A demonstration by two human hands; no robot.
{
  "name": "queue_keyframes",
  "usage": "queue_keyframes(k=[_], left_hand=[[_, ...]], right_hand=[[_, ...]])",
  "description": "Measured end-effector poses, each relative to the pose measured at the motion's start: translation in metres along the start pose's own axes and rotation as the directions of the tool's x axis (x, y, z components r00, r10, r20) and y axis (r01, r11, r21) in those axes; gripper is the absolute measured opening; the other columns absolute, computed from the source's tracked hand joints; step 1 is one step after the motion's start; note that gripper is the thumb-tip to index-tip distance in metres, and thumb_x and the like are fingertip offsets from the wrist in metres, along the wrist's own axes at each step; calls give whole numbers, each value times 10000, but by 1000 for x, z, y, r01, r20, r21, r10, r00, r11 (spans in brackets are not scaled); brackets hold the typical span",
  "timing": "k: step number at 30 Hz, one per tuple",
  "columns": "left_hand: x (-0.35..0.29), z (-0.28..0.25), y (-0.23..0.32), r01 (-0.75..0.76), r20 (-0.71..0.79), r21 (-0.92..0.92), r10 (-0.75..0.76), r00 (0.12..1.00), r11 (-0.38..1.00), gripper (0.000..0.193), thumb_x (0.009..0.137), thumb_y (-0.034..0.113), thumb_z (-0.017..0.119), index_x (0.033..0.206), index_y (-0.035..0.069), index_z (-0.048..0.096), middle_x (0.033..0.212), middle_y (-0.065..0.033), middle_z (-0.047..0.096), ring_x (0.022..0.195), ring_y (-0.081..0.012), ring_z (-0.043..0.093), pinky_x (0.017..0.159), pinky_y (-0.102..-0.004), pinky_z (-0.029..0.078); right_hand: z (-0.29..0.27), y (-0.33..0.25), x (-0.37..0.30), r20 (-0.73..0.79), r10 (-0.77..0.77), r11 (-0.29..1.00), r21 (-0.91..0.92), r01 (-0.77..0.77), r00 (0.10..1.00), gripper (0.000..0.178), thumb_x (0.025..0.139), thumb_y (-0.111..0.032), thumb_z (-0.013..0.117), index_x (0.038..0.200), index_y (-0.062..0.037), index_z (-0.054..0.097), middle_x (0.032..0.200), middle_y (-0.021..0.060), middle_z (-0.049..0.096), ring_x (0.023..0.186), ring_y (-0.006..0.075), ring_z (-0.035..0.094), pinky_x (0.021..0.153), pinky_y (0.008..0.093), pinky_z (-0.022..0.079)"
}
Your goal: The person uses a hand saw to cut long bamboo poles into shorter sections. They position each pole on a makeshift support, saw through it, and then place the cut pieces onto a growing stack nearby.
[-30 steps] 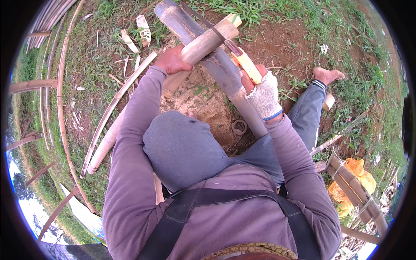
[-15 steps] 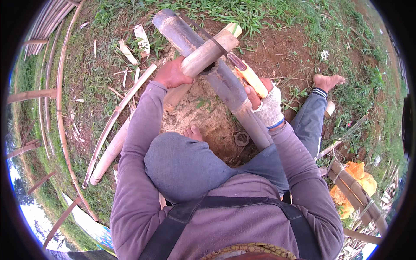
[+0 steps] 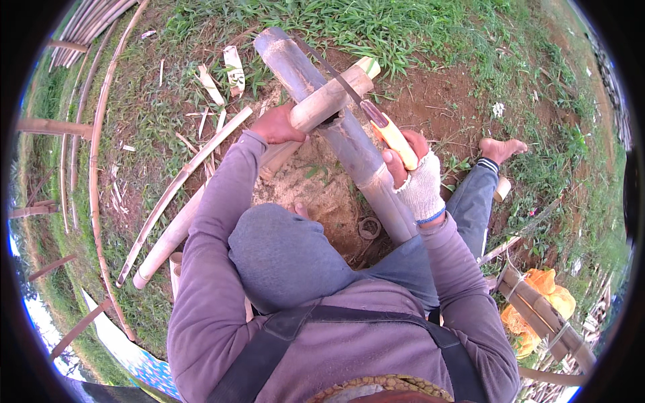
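My left hand (image 3: pixel 276 125) is wrapped round a short pale bamboo piece (image 3: pixel 319 109), near its left end. This piece rests crosswise on a thick grey bamboo pole (image 3: pixel 363 151), beside a dark opening in the pole. In a white fingerless glove, my right hand (image 3: pixel 420 176) grips the yellow handle of a hand saw (image 3: pixel 398 141). The saw's long narrow blade lies across the bamboo piece near its far right end, which shows a greenish-white patch. My fingers cover part of the handle, and the cutting edge is too small to make out.
Sawdust (image 3: pixel 302 176) covers soil under the pole, near my bare foot. Split bamboo lengths (image 3: pixel 181 195) lie at left, with pale offcuts (image 3: pixel 234 70) farther off. A bamboo rail (image 3: pixel 97 161) curves along the left. An orange bag (image 3: pixel 547 295) sits by tied bamboo (image 3: pixel 547 316) at lower right.
The view has shifted, so the pole and bamboo piece appear slightly lower and to the right. The saw handle is drawn back slightly toward me. Both hands keep their hold.
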State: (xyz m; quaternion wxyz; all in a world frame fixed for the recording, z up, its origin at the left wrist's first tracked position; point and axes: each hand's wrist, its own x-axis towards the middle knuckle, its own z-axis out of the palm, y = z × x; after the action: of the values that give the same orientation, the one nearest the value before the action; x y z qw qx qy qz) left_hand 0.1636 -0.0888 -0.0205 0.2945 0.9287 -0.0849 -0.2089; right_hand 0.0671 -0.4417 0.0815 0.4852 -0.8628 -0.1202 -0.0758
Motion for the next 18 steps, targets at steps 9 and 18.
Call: queue_keyframes(k=[9, 18], left_hand=[[-27, 35, 36, 181, -355, 251, -83, 931, 951, 837, 768, 355, 915, 1458, 77, 532, 1163, -247, 742, 1024, -449, 773, 887, -535, 636], [-26, 45, 38, 178, -412, 270, -53, 909, 946, 765, 772, 306, 903, 1419, 90, 556, 1136, -207, 742, 995, -434, 774, 868, -522, 639]], right_hand=[[-19, -6, -10, 2, -114, 992, -51, 114, 994, 477, 1014, -207, 792, 1409, 28, 662, 1135, 191, 802, 946, 267, 794, 850, 371, 616], [0, 1, 19, 38, -114, 991, -66, 116, 993, 406, 1066, -216, 739, 1380, 38, 695, 1127, 124, 799, 953, 172, 746, 842, 327, 590]])
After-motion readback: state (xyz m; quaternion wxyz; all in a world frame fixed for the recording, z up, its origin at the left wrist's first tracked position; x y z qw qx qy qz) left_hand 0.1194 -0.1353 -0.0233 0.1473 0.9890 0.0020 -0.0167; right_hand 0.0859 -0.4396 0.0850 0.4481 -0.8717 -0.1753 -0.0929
